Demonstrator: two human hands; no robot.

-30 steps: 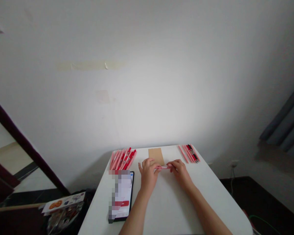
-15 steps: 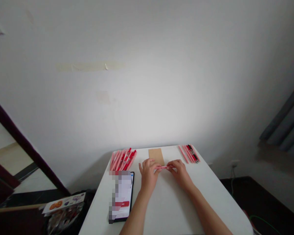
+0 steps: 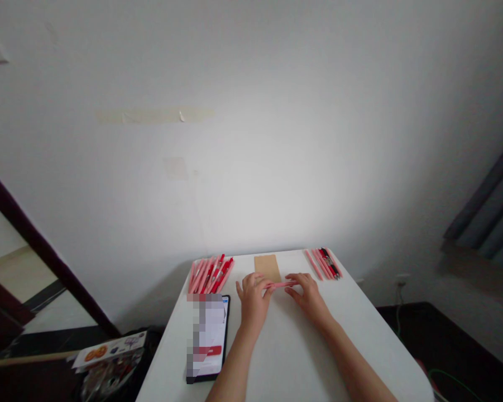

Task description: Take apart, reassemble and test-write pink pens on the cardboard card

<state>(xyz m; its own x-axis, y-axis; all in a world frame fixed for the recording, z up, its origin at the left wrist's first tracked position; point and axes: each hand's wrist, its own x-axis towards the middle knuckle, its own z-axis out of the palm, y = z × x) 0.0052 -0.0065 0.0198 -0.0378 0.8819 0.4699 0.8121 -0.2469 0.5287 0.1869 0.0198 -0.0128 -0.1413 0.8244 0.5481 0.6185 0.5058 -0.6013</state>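
Note:
Level above the middle of the table, a slim pink pen [image 3: 282, 285] runs between my two hands. My left hand [image 3: 254, 293] is closed on its left end, thumb and fingertips pinching it, with the little-finger side spread outward. At the pen's other end is my right hand [image 3: 309, 293], its thumb and fingers parted and the pen's end lying in the gap between them. Just behind the hands, a flat tan piece of card or paper [image 3: 267, 267] lies on the white table [image 3: 293, 357], its near edge partly covered by my left hand.
Several pink and red pens [image 3: 210, 274] form a pile at the back left. Another row of pens [image 3: 324, 263], some black, lies at the back right. A phone [image 3: 211, 338], partly blurred out, rests beside my left forearm. A wall [image 3: 268, 139] stands behind the table.
My right thumb and fingers have parted from their pinch, and more of the pen's right end shows. My left hand keeps its hold almost unmoved.

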